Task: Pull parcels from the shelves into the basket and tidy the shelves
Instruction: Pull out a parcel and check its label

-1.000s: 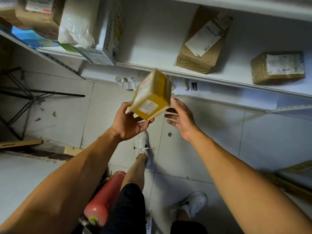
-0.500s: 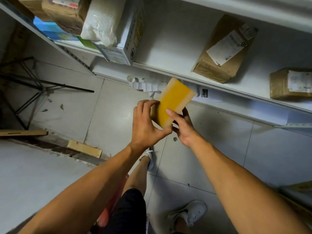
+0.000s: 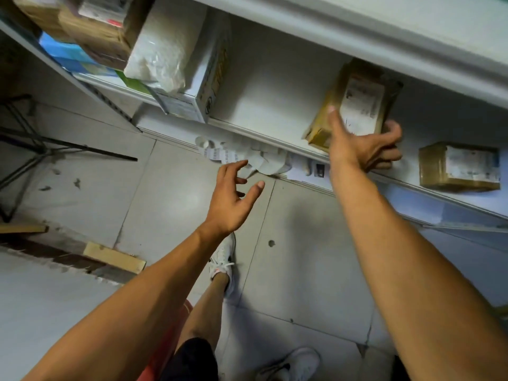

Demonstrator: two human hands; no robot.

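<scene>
Right hand: the right hand (image 3: 362,149) was stretched up to the shelf (image 3: 264,105) on a nearly straight arm, fingers spread and lightly bent, lying against the near face of the brown parcel (image 3: 354,105); whether it was grasping the parcel or only touching it could not be told.
Left hand: the left hand (image 3: 233,199) hung lower over the floor (image 3: 170,199), released and holding nothing, palm turned inward, fingers splayed and loosely curved, forearm angled up from the lower left.
Brown parcel: stood tilted on the shelf, its white label facing out.
Second parcel: a smaller parcel (image 3: 459,166) lay flat on the same shelf, well apart to the right.
White box: a white box (image 3: 203,78) stood at the shelf's left end under a white bag (image 3: 159,50).
</scene>
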